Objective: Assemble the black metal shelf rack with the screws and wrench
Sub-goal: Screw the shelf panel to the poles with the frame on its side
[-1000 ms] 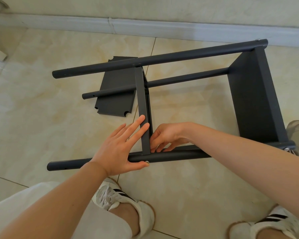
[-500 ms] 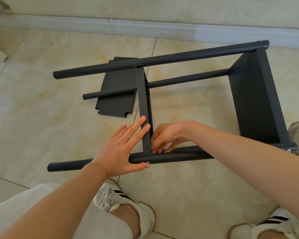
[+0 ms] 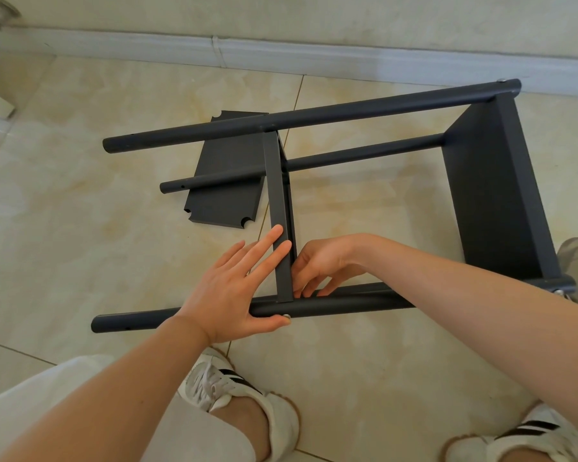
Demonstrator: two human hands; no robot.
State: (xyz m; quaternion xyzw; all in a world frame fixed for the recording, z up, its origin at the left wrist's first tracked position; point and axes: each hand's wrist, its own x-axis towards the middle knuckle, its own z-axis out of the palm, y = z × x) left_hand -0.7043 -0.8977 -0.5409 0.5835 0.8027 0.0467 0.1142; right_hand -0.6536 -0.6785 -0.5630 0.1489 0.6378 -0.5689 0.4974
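Rack (image 3: pixel 364 108) on its side on floor (image 3: pixel 80 228): end shelf (image 3: pixel 491 201) at right, middle shelf (image 3: pixel 277 201) at centre. Loose panel (image 3: pixel 224 201) on floor left of it, under a far tube (image 3: pixel 364 153). Left hand (image 3: pixel 227 291) and right hand (image 3: pixel 324 261) flank middle shelf.

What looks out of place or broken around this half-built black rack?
Nothing looks damaged or spilled. One loose shelf panel lies flat on the floor under the far pole, not yet fitted. The middle shelf panel, steadied by the left hand, meets the near pole at a screw.
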